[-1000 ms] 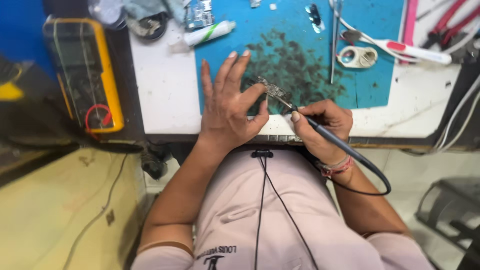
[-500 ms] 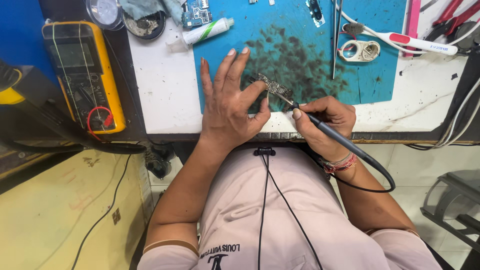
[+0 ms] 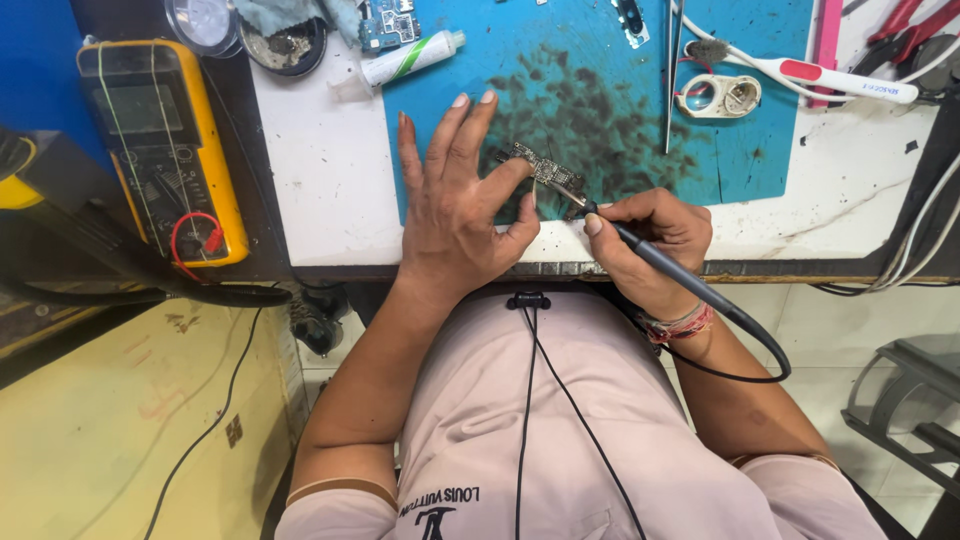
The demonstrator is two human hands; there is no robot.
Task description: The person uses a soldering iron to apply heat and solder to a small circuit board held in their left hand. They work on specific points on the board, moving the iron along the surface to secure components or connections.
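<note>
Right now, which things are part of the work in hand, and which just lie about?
In use: small grey circuit board; black corded soldering iron; left hand; right hand; stained blue mat.
Lying about: yellow multimeter; white tube; white toothbrush; metal tweezers.

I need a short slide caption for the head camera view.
Left hand steadies a small circuit board on a blue mat; right hand holds a soldering iron.

Bright, even light; sharp focus

I wear a pale pink short-sleeved shirt (image 3: 600, 440) with dark lettering at the hem. A thin black cord (image 3: 545, 400) hangs from a clip at my collar. Red-and-white thread bands (image 3: 682, 324) circle my right wrist.
</note>
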